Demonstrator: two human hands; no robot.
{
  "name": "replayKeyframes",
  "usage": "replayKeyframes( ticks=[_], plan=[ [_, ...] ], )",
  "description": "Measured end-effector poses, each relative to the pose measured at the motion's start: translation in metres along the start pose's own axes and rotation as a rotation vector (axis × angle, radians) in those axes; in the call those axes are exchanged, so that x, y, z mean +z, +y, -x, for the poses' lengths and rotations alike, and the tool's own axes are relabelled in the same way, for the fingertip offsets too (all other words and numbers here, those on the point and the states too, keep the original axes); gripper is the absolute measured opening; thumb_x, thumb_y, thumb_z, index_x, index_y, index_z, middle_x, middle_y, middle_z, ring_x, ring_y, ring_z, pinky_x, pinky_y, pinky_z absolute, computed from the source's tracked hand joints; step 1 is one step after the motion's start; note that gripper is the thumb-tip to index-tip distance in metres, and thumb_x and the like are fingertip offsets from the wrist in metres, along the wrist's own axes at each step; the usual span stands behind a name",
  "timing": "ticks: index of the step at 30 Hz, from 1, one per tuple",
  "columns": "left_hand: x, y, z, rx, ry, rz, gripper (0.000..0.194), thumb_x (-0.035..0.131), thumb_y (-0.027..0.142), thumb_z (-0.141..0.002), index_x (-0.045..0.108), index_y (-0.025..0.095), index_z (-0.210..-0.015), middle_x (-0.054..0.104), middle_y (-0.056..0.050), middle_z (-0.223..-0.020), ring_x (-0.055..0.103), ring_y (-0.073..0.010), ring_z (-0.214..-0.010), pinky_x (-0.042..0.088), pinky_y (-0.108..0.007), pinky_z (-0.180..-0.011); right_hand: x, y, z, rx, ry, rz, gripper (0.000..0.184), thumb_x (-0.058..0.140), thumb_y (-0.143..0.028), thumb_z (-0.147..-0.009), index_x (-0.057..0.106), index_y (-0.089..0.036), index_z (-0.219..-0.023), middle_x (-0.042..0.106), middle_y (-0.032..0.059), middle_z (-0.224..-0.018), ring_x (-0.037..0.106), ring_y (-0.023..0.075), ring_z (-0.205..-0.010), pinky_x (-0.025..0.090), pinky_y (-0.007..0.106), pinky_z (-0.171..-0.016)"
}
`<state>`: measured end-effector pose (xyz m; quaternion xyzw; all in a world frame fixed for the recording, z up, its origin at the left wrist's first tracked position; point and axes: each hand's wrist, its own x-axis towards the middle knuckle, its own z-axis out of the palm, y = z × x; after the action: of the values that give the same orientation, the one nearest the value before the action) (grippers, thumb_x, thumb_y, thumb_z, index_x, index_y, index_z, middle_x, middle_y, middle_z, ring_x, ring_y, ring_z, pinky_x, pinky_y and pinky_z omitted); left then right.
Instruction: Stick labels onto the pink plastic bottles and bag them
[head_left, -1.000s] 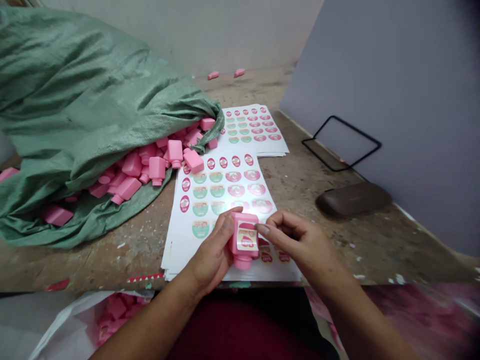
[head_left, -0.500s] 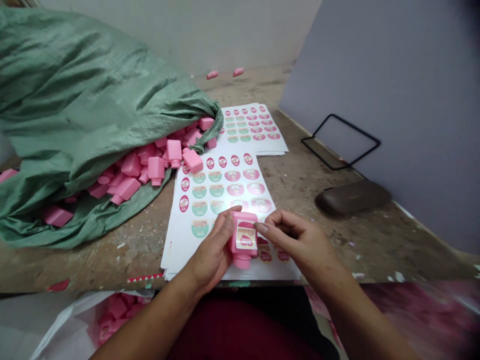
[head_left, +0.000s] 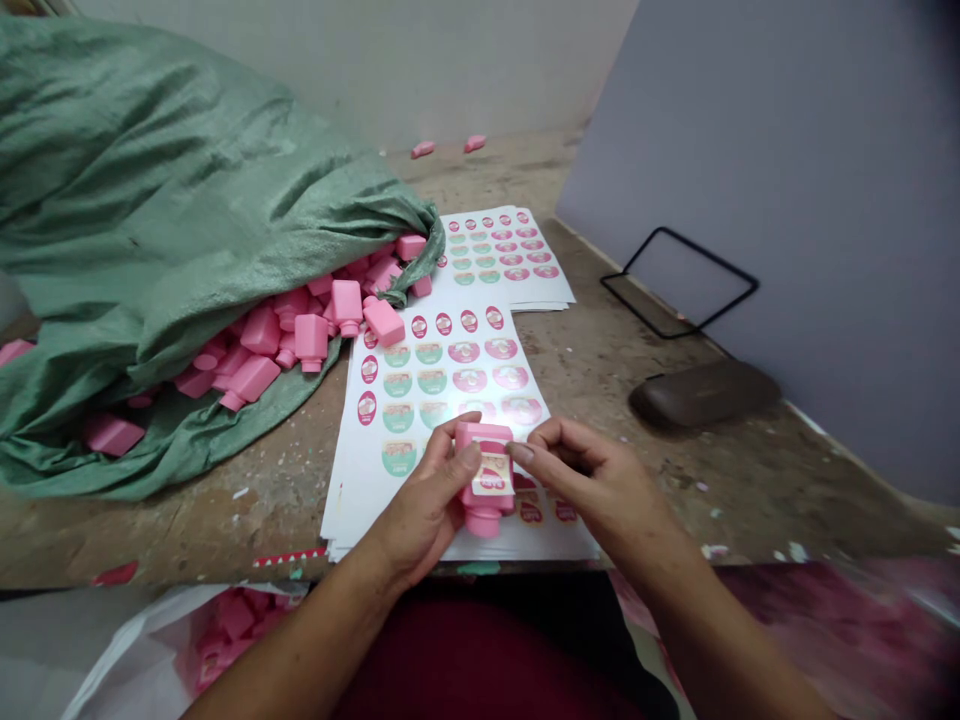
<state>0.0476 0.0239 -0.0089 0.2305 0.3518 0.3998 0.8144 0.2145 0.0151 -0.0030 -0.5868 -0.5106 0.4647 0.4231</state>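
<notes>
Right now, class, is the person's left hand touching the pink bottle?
Touching: the head view shows the left hand wrapped around the pink bottle, its fingers pressed against the bottle's side.

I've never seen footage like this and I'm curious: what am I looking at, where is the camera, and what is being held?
No machine here: these are a person's own two bare hands, filmed by one camera worn on the head, looking forward and down. The left hand holds a pink plastic bottle with a label on it, and the right hand's fingers touch the label's edge. On the worn workbench lie stacked sheets of printed stickers and a green woven sack, with more pink bottles spilling from its mouth.
</notes>
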Motion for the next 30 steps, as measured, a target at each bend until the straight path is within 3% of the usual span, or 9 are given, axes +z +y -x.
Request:
replayKeyframes(
  ticks=[6,11,19,30],
  plan=[
    [-0.001,0.002,0.0,-0.017,-0.016,-0.048,0.056,0.075,0.043,-0.082,0.049,0.019,-0.125,0.069,-0.008,-0.104,0.063,-0.014,-0.08,0.053,-0.029,-0.074,-0.005,0.0,0.006,-0.043,0.171,0.078,0.029,0.067,-0.05,-0.081,0.069,-0.022,-0.09,0.064,0.0012,-0.073,0.056,0.0161,-0.063,0.042,0.027,-0.054],
    [0.001,0.0,0.0,0.006,-0.011,-0.039,0.06,0.078,0.044,-0.078,0.049,0.019,-0.124,0.068,-0.008,-0.11,0.066,-0.0199,-0.094,0.053,-0.033,-0.08,0.002,-0.001,0.01,0.059,0.049,-0.105,0.026,0.076,-0.043,-0.074,0.066,-0.022,-0.085,0.061,-0.0031,-0.066,0.051,0.0118,-0.056,0.041,0.024,-0.052],
    [-0.002,0.0,0.002,0.006,0.019,-0.027,0.057,0.076,0.042,-0.08,0.05,0.022,-0.127,0.066,-0.008,-0.117,0.066,-0.0211,-0.102,0.053,-0.034,-0.086,0.006,0.0,0.008,0.086,-0.001,-0.134,0.025,0.073,-0.044,-0.076,0.065,-0.02,-0.075,0.057,-0.0036,-0.06,0.046,0.0095,-0.051,0.038,0.022,-0.048],
    [0.003,0.0,-0.001,-0.014,-0.011,0.127,0.03,0.055,0.033,-0.096,0.051,0.017,-0.121,0.069,-0.009,-0.103,0.067,-0.0217,-0.096,0.054,-0.038,-0.086,0.012,0.01,0.012,0.085,-0.032,-0.246,0.031,0.078,-0.046,-0.074,0.06,-0.021,-0.075,0.059,-0.0042,-0.061,0.049,0.0104,-0.054,0.041,0.023,-0.054]
  ],
)
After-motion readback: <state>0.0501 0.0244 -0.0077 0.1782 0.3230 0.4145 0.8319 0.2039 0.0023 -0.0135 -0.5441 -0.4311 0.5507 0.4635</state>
